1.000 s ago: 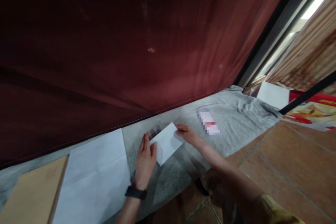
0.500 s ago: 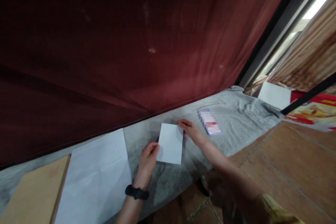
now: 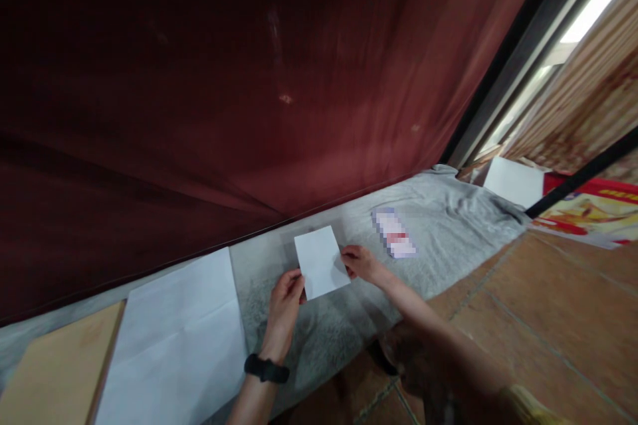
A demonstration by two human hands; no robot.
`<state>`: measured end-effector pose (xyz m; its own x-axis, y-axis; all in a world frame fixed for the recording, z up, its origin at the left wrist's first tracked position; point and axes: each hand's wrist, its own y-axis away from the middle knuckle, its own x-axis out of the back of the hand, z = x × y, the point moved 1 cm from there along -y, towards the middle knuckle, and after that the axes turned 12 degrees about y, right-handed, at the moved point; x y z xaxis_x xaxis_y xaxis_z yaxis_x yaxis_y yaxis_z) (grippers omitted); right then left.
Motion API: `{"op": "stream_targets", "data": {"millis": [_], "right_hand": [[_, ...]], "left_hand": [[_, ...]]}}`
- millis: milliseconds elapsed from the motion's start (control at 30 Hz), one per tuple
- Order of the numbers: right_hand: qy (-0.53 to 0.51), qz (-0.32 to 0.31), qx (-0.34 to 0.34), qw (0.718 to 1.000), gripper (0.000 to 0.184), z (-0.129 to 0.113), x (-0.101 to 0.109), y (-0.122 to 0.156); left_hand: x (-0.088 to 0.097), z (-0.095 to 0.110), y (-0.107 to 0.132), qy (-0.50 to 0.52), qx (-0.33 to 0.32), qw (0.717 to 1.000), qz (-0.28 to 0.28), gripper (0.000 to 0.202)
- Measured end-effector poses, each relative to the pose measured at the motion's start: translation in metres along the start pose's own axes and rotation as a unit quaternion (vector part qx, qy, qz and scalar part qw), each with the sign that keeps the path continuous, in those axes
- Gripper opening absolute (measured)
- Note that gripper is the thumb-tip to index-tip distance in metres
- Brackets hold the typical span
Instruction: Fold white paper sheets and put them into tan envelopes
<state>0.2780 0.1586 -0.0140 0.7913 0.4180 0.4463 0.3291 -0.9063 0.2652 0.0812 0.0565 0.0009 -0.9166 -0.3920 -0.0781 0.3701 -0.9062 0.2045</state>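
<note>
A small white sheet of paper (image 3: 323, 261) is held between my two hands, a little above the grey cloth (image 3: 269, 279). My left hand (image 3: 286, 292) pinches its lower left edge, thumb on top. At its right edge, my right hand (image 3: 359, 263) grips the paper with fingers bent. A dark band (image 3: 266, 368) circles my left wrist. To the right of the paper lies a blurred-out, pale packet-like item (image 3: 395, 234) with a red patch. Larger white paper (image 3: 174, 339) lies on the cloth to the left, beside a tan board or folder (image 3: 62, 365).
A dark red curtain (image 3: 279, 93) hangs behind the cloth-covered surface. On the right are a dark post (image 3: 498, 60), a slanted black bar (image 3: 583, 172), a red and yellow printed box or sheet (image 3: 593, 212), and brown floor tiles (image 3: 558, 299).
The small paper has turned counter-clockwise and shifted slightly up. My right hand has moved down from its upper right corner to the right edge. My left hand keeps its hold.
</note>
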Motion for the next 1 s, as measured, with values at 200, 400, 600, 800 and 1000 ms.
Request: {"op": "stream_targets", "data": {"millis": [200, 400, 600, 800, 1000], "right_hand": [[0.09, 0.071, 0.021, 0.993, 0.024, 0.009, 0.023, 0.001], [0.311, 0.086, 0.016, 0.947, 0.028, 0.012, 0.031, 0.005], [0.348, 0.079, -0.017, 0.934, 0.029, 0.013, 0.033, 0.004], [0.377, 0.083, -0.047, 0.921, 0.031, 0.011, 0.033, 0.006], [0.381, 0.1, -0.066, 0.917, 0.027, 0.008, 0.033, 0.01]], "left_hand": [[-0.001, 0.003, 0.005, -0.003, -0.006, 1.0, -0.015, 0.061], [0.001, -0.003, 0.004, -0.015, 0.0, 1.0, -0.025, 0.06], [-0.004, -0.017, -0.001, -0.051, -0.04, 0.996, -0.06, 0.046], [-0.01, -0.012, 0.008, -0.181, -0.129, 0.97, -0.095, 0.03], [-0.014, -0.017, 0.012, -0.272, -0.211, 0.931, -0.122, 0.029]]}}
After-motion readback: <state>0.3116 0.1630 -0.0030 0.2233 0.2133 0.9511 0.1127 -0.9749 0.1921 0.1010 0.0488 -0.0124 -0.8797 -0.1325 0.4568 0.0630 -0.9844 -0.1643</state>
